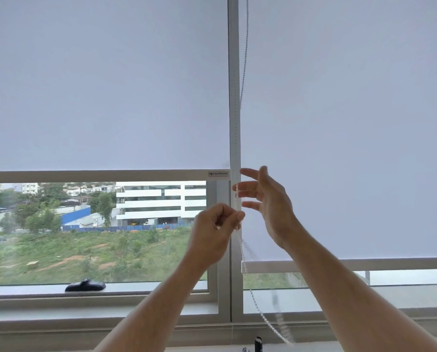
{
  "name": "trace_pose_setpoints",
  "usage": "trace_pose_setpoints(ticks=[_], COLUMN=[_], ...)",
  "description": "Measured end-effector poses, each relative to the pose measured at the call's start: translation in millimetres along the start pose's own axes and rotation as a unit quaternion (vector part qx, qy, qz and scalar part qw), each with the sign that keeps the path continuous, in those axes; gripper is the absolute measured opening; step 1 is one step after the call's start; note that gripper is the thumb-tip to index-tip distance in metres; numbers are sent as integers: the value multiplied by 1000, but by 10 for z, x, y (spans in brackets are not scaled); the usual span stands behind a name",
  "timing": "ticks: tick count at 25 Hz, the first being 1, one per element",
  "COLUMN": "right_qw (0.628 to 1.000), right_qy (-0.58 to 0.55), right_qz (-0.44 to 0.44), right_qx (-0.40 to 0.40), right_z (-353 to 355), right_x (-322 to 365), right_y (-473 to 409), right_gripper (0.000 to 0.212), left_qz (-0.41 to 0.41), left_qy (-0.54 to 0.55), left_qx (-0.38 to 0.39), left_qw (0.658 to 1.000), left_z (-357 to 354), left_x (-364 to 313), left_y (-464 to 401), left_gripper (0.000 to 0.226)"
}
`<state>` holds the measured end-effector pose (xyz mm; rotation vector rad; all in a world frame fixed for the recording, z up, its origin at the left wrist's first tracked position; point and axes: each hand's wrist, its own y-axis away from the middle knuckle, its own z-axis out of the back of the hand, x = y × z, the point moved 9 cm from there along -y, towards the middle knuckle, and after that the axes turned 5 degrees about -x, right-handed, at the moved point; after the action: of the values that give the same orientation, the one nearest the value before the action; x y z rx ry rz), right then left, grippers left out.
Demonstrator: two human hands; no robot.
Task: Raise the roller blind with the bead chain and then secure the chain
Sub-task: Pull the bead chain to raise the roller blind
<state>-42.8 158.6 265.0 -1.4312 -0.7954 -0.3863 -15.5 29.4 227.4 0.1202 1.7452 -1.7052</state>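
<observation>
Your left hand (213,231): pinching the bead chain (257,304).
Your right hand (268,199): open, fingers spread beside the chain.

Soft daylight enters through the window glass (95,235) at 8 o'clock and glows evenly through the blinds (105,82). No hard shadows. The bead chain (268,323) at 5 o'clock is motion-blurred; fingertips slightly soft.

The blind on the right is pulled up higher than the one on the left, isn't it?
No. The head view shows the left blind is higher, with buildings visible below it. The right blind hangs lower, near the sill.
</observation>
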Motion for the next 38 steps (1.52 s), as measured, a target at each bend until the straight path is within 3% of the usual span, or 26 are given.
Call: trace_pose_setpoints(ticks=[4, 12, 16, 19, 22, 27, 32, 38], right_qw=[998, 994, 994, 994, 995, 997, 999, 999], right_qy=[43, 11, 1, -1, -5, -3, -21, -8], right_qz=[15, 52, 62, 70, 66, 51, 23, 34], right_qx=[-38, -92, -88, -83, -69, -58, -33, 17], right_z=[-225, -251, -234, -261, -319, -370, -425, -358], right_x=[314, 416, 350, 283, 132, -167, -464, -562], right_y=[-294, -395, -313, -223, -104, 59, 243, 257], right_gripper=[24, 38, 40, 45, 46, 46, 45, 43], left_qz=[10, 2, -9, -7, -18, -10, 1, 20], left_qy=[-19, -18, -3, 29, 38, 49, 50, 49], left_qx=[7, 34, 65, -5, -69, -103, -72, -80], left_qw=[1000, 999, 998, 1000, 997, 993, 996, 995], left_z=[-118, -148, -145, -11, 113, 217, 152, 169], left_x=[102, 195, 250, 261, 154, -124, -334, -231], left_y=[219, 436, 393, 233, 6, -400, -738, -676], left_gripper=[29, 17, 43, 60, 48, 33, 18, 15])
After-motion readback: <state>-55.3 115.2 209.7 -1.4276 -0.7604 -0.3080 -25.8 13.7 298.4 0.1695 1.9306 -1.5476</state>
